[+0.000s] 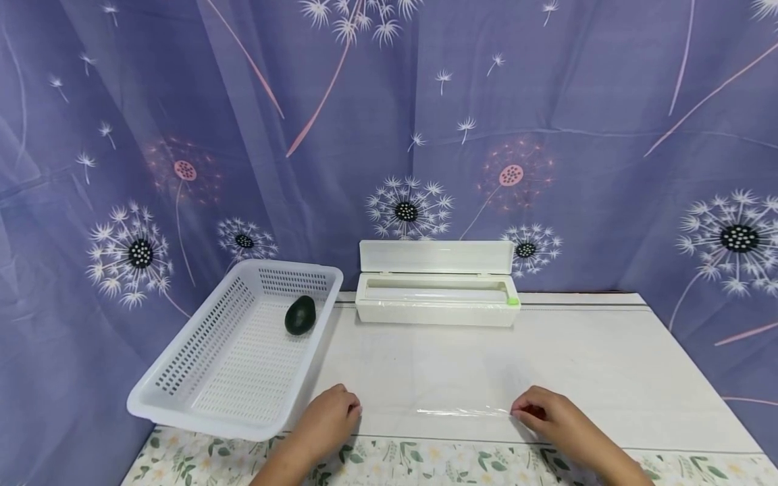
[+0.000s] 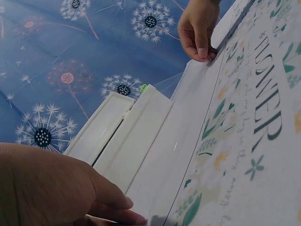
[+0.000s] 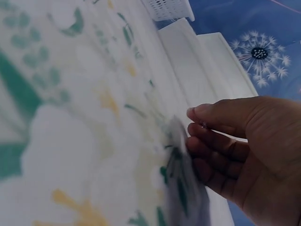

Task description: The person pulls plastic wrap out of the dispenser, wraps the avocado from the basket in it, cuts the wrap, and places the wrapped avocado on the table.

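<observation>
A sheet of clear plastic wrap (image 1: 462, 411) stretches from the wrap dispenser box (image 1: 437, 314) toward the front of the table, its front edge showing as a shiny line. My right hand (image 1: 556, 424) pinches the sheet's right corner between thumb and forefinger; a bit of film glints there in the right wrist view. At the left end of that edge, my left hand (image 1: 328, 420) pinches the film with thumb and forefinger, though the film itself is hard to see there. The white box stands with its lid (image 1: 436, 256) raised and a roll (image 1: 436, 294) inside.
To the left, a white plastic basket (image 1: 140, 403) holds a dark green avocado (image 1: 300, 315). A light cloth with a floral border (image 1: 450, 462) covers the table. Behind it hangs a purple dandelion-print curtain (image 1: 340, 169). A green slider (image 1: 513, 302) sits at the box's right end.
</observation>
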`<state>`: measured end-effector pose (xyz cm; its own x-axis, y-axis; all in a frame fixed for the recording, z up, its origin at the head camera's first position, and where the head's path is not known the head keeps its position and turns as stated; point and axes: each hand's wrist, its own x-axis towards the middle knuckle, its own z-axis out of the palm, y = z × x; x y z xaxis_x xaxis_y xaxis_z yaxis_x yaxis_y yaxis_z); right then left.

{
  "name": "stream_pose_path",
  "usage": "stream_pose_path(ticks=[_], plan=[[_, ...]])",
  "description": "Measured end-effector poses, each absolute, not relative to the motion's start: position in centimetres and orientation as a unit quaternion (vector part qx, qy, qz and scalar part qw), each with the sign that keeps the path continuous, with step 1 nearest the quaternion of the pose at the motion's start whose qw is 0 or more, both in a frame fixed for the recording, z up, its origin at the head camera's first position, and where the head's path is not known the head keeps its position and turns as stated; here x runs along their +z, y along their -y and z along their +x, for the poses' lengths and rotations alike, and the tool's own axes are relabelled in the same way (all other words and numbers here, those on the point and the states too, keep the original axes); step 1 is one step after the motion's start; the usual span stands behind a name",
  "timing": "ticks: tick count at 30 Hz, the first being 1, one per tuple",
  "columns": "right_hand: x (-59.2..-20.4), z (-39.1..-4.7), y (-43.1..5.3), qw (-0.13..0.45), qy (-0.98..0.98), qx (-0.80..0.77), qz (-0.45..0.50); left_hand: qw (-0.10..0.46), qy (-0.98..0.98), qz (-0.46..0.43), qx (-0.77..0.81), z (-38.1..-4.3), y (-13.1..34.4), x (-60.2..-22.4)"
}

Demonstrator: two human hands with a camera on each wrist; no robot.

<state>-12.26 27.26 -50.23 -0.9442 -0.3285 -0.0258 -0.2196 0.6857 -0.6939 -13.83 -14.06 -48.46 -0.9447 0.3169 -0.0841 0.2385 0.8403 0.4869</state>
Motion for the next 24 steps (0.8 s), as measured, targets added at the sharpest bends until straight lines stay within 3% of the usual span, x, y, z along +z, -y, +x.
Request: stream_pose_path(ticks=[24], plan=[[-51.4, -12.4, -27.5, 0.092, -0.908, -0.392, -0.115, 0.08, -0.955, 0.098, 0.267, -13.6, 14.2, -48.0]])
